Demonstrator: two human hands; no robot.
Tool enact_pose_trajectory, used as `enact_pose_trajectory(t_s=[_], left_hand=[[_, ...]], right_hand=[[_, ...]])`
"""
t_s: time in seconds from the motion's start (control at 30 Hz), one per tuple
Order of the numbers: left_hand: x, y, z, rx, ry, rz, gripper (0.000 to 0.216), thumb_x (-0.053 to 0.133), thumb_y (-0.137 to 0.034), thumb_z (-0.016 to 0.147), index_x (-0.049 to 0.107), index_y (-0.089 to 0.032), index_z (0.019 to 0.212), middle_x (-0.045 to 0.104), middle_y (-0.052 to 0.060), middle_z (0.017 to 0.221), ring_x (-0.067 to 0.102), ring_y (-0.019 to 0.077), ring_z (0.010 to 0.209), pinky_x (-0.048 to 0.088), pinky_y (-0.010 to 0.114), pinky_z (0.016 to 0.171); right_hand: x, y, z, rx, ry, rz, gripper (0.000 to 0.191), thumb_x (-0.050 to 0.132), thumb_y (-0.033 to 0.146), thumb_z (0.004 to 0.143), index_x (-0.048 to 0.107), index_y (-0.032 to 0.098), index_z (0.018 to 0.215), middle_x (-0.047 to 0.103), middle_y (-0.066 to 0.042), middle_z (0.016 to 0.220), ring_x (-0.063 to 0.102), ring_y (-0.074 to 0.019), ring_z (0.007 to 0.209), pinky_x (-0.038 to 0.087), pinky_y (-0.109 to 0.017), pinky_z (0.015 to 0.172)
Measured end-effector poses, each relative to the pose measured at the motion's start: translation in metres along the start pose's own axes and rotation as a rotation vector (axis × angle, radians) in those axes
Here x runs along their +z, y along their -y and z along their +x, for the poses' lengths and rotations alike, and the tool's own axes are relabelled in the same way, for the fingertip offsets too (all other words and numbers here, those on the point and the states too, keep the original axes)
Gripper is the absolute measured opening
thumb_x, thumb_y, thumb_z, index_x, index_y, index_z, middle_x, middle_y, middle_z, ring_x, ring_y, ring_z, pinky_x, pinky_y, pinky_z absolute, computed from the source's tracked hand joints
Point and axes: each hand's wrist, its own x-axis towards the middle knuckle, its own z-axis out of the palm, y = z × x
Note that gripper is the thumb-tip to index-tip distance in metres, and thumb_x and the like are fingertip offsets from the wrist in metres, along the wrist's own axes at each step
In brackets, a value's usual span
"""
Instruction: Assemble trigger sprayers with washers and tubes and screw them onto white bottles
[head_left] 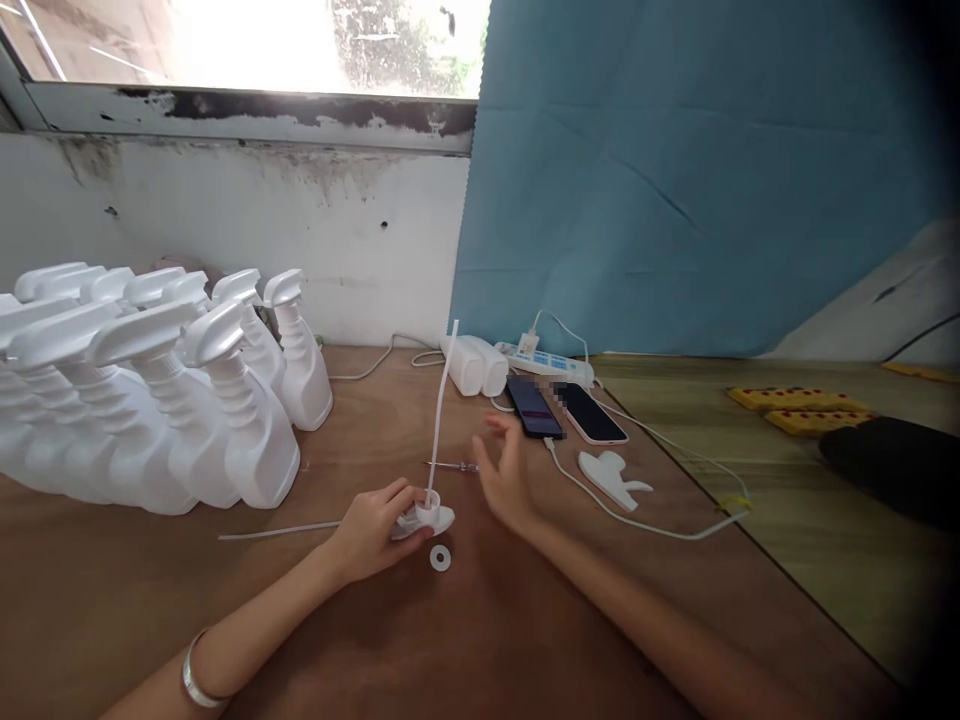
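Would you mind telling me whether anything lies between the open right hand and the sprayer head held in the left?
Nothing visible does. The right hand hovers open just right of the sprayer head pinned by the left hand, bare table between them. The washer lies nearer the camera, the screwdriver behind.

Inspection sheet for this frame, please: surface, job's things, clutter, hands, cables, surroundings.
Surface: brown wooden table, bare in front.
Job's things: white sprayer head lying on the table, its dip tube pointing up; white ring washer beside it; loose tube to the left.
Clutter: rows of white spray bottles, two phones, another sprayer head, small screwdriver.
Hands: left hand grips the sprayer head; right hand open, empty, above the table.
Cables: power strip, white charging cable.
Surroundings: window, blue sheet.
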Motion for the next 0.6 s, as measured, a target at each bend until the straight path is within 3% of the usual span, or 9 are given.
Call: enact_pose_trajectory(t_s=[0.13, 0.23, 0.4, 0.6], left_hand=[[-0.001, 0.000, 0.000, 0.005, 0.014, -0.006, 0.024, 0.049, -0.032, 0.082, 0.048, -0.020, 0.102, 0.055, 0.002, 0.086, 0.054, 0.0138, 0.069, 0.042, 0.024, 0.063], [-0.002, -0.001, -0.001, 0.014, 0.007, 0.006, 0.023, 0.049, -0.032, 0.082, 0.047, -0.020, 0.102, 0.055, 0.002, 0.086, 0.054, 0.0141, 0.069, 0.042, 0.024, 0.062], [-0.003, -0.002, -0.001, 0.030, -0.015, 0.008, 0.023, 0.049, -0.031, 0.082, 0.047, -0.020, 0.102, 0.055, 0.002, 0.085, 0.055, 0.0137, 0.068, 0.042, 0.023, 0.061], [-0.002, -0.001, 0.001, 0.016, -0.007, -0.008, 0.024, 0.050, -0.031, 0.081, 0.048, -0.019, 0.102, 0.055, 0.002, 0.085, 0.054, 0.0140, 0.070, 0.043, 0.024, 0.063]], right_hand=[[0.001, -0.035, 0.076, 0.108, -0.111, -0.173, 0.043, 0.048, 0.018, 0.073, 0.036, 0.013, 0.114, 0.040, -0.015, 0.119, 0.034, -0.0268, 0.116, 0.028, -0.046, 0.098], [0.007, -0.056, 0.112, 0.190, -0.057, -0.271, 0.061, 0.056, 0.016, 0.065, 0.033, 0.010, 0.121, 0.040, -0.018, 0.121, 0.033, -0.0320, 0.118, 0.027, -0.048, 0.097], [0.020, -0.078, 0.125, 0.293, 0.098, -0.342, 0.079, 0.065, 0.015, 0.057, 0.029, 0.013, 0.127, 0.051, -0.017, 0.113, 0.049, -0.0331, 0.104, 0.038, -0.045, 0.087], [0.018, -0.084, 0.118, 0.296, 0.049, -0.329, 0.073, 0.064, 0.022, 0.060, 0.030, 0.012, 0.124, 0.054, -0.017, 0.109, 0.053, -0.0327, 0.099, 0.040, -0.045, 0.084]])
